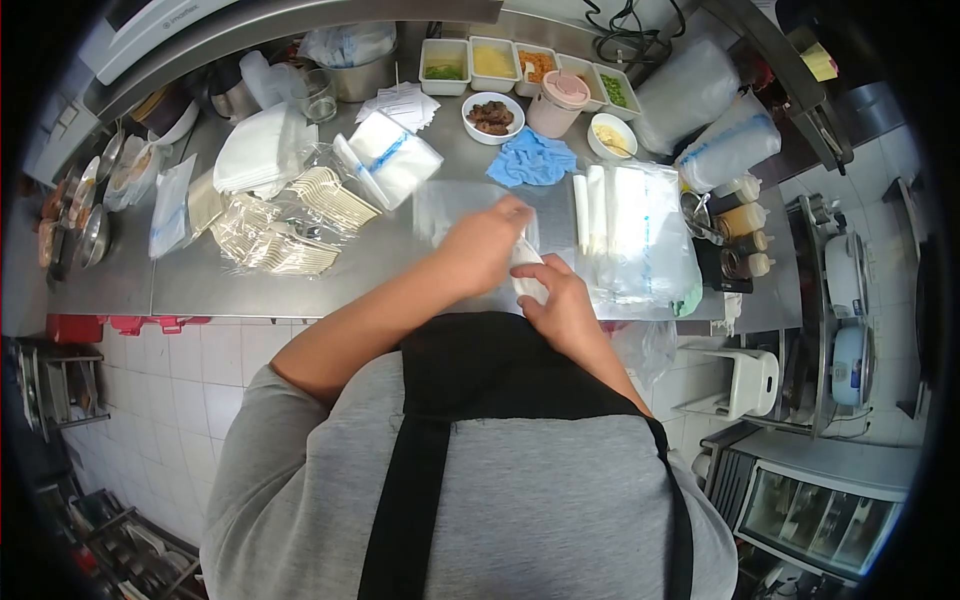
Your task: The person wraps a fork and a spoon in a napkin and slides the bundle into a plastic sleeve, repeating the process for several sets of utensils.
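Observation:
Close to the table's front edge, my left hand (485, 248) and my right hand (560, 303) are both closed on a narrow white rolled napkin (530, 283). My left hand grips its upper end and my right thumb and fingers pinch it lower down. Whatever may be inside the roll is hidden. Beneath and behind my left hand lies a clear plastic bag (432, 208), flat on the steel. Pale forks (330, 200) in clear wrap and a stack of white napkins (260, 150) are on the left. Similar white rolls (597, 210) rest beside plastic bags (650, 225) on the right.
Food tubs (444, 72) line the back, with a bowl of dark food (492, 117), a pink-lidded container (560, 103) and a blue cloth (532, 158) before them. Sauce bottles (745, 218) stand at the right end. A white stool (745, 385) is below.

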`<state>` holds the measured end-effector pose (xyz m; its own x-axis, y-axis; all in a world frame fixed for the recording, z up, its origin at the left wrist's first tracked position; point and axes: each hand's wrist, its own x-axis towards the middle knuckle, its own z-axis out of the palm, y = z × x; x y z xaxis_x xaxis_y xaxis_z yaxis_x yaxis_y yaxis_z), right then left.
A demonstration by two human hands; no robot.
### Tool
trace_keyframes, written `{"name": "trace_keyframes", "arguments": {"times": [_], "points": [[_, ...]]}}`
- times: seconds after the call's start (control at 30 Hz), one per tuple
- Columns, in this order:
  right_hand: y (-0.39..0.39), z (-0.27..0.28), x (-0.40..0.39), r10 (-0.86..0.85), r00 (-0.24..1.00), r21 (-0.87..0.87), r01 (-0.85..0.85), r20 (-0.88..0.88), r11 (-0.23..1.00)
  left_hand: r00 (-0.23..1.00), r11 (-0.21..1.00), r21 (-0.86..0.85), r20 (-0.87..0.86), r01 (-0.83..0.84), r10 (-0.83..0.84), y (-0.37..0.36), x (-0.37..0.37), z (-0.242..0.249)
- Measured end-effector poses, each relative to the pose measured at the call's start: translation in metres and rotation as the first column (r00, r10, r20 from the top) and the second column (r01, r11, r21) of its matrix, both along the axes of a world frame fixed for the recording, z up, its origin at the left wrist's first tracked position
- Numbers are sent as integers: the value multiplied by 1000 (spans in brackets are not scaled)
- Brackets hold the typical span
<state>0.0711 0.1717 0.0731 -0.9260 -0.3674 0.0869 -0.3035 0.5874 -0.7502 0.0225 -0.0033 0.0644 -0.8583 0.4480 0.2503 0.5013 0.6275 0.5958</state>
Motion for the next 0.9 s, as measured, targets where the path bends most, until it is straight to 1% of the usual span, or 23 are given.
{"name": "trace_keyframes", "arguments": {"times": [0.03, 0.1, 0.13, 0.17, 0.2, 0.23, 0.27, 0.3, 0.33, 0.43, 0.47, 0.5, 0.53, 0.57, 0.6, 0.67, 0.7, 0.73, 0.77, 0.83, 0.87, 0.9], "points": [[2, -8, -2, 2, 997, 32, 1, -83, 999, 999, 999, 2, 20, 44, -44, 6, 5, 5], [3, -19, -8, -76, 993, 90, 84, -90, 992, 990, 992, 7, 57, 128, -128, 19, 19, 20], [3, -25, -11, -114, 989, 118, 125, -97, 985, 988, 989, 27, 52, 144, -145, 24, 24, 24], [4, -37, -15, -173, 984, -46, 171, -44, 984, 986, 986, 47, 46, 159, -162, 28, 28, 28], [3, -49, -20, -221, 975, -207, 219, 17, 953, 983, 982, 66, 39, 174, -177, 29, 29, 30], [4, -57, -24, -256, 963, -359, 270, 86, 893, 977, 973, 94, -10, 212, -212, 28, 28, 28], [3, -50, -26, -202, 943, -524, 317, 265, 791, 974, 970, 94, 2, 223, -225, 28, 29, 30], [1, -39, -27, -107, 900, -652, 384, 422, 654, 972, 968, 93, 14, 234, -236, 28, 32, 34], [0, -33, -29, 23, 837, -735, 466, 546, 492, 968, 965, 91, 26, 245, -248, 27, 33, 36], [-2, -44, -35, 25, 858, -771, 448, 513, 452, 962, 957, 129, 48, 261, -269, 29, 33, 33], [-2, -48, -36, -59, 960, -696, 241, 275, 677, 952, 949, 128, 68, 287, -297, 28, 32, 34], [-2, -52, -36, -68, 998, -511, 61, 5, 857, 942, 941, 129, 87, 312, -325, 27, 30, 35], [-2, -58, -38, 3, 966, -245, -68, -259, 967, 931, 933, 129, 105, 336, -350, 26, 29, 36], [7, -95, -49, 26, 958, -56, -44, -285, 997, 914, 918, 129, 112, 375, -390, 26, 29, 34], [23, -155, -67, 53, 951, 133, -13, -305, 991, 895, 901, 130, 120, 414, -429, 28, 30, 30], [19, -164, -70, 57, 947, 177, 0, -315, 984, 850, 862, 141, 152, 486, -504, 31, 34, 31], [-6, -115, -55, 31, 952, 32, -22, -306, 999, 824, 841, 153, 175, 519, -539, 32, 37, 37], [-21, -80, -46, 7, 956, -114, -42, -292, 993, 795, 819, 165, 198, 550, -574, 33, 40, 40], [-20, -70, -48, 55, 954, -95, -86, -295, 992, 760, 776, 223, 170, 590, -627, 34, 41, 39], [-17, -54, -57, 151, 942, -59, -176, -301, 983, 614, 689, 408, 318, 599, -723, 22, 39, 69], [-20, -45, -52, 131, 978, -347, -180, -161, 920, 652, 685, 425, 248, 592, -717, 13, 33, 74], [-24, -36, -41, 149, 989, -605, -126, -13, 786, 688, 682, 439, 176, 585, -704, 5, 26, 79]]}}
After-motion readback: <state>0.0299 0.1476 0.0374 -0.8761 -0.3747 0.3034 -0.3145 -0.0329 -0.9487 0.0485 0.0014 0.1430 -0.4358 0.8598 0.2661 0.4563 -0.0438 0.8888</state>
